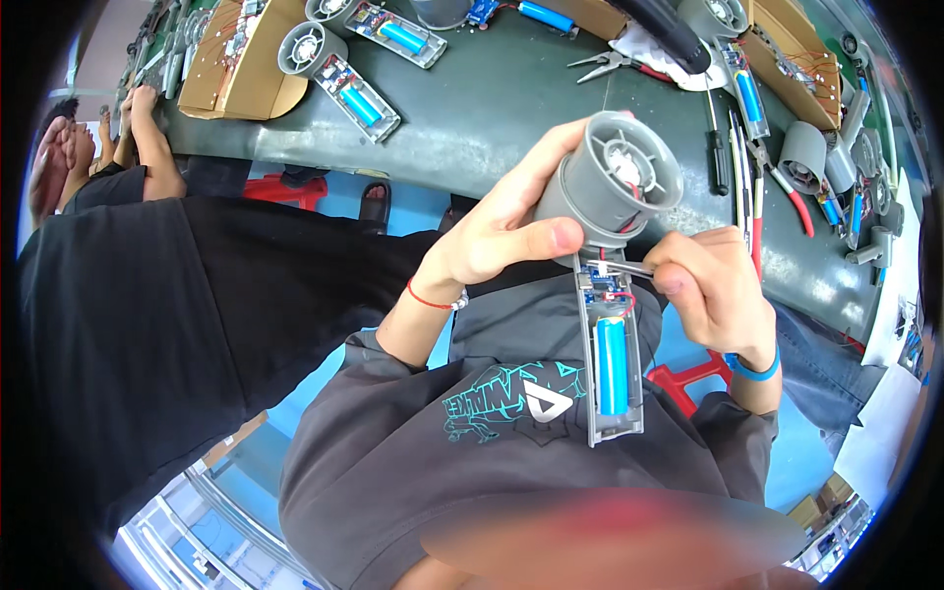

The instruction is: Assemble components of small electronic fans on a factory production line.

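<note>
Before our torso hangs the opened handheld fan (612, 236), its long axis running away from us, blue battery (612, 366) end toward our body, round head (629, 177) toward the bench (472, 113). Our left hand (501, 236) grasps that head; our right hand (716, 287) pinches a slim metal tool (629, 267) at the circuit board (602, 285). Beyond lie pliers (619, 62).

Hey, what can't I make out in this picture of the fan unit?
In the head view:
Left hand: some fingertips, hidden behind the gray fan housing.
Metal tool: grip end, covered by the right hand.
Circuit board: fine connections, too small to tell.
Black rod: far end, cut off by the top edge.
</note>
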The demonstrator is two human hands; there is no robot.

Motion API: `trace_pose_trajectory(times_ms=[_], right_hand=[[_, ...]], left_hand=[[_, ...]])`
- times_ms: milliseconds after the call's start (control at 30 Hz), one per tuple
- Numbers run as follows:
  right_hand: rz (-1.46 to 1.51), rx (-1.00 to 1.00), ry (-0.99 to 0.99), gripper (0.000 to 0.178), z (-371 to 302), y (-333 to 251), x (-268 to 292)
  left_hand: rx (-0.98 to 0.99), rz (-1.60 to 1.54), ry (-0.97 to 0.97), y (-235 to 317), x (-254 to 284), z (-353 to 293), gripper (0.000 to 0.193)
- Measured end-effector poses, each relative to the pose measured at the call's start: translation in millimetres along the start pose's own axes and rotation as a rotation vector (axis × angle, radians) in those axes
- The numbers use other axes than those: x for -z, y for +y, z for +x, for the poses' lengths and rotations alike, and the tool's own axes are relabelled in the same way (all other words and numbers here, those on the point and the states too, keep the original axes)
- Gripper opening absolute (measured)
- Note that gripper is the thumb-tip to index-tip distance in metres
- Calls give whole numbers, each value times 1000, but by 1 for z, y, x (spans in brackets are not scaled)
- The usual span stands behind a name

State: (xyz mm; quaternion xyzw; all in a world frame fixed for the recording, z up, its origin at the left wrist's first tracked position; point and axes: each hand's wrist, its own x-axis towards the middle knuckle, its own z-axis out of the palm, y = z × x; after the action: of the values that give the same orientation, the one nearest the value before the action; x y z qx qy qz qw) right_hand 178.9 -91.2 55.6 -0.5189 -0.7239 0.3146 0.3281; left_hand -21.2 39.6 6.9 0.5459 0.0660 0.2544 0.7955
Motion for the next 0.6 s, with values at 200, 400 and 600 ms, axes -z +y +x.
trace_pose_trajectory(times_ms=[200, 400, 600], right_hand=[[60, -39, -23, 22, 0, -1, 0], [194, -113, -39, 13, -1, 1, 0], [288, -62, 17, 30, 0, 1, -6]], left_hand=[[119, -247, -12, -17, -10, -2, 65], [150, -323, -27, -26, -17, 7, 60], [86, -147, 161, -21, -27, 11, 82]])
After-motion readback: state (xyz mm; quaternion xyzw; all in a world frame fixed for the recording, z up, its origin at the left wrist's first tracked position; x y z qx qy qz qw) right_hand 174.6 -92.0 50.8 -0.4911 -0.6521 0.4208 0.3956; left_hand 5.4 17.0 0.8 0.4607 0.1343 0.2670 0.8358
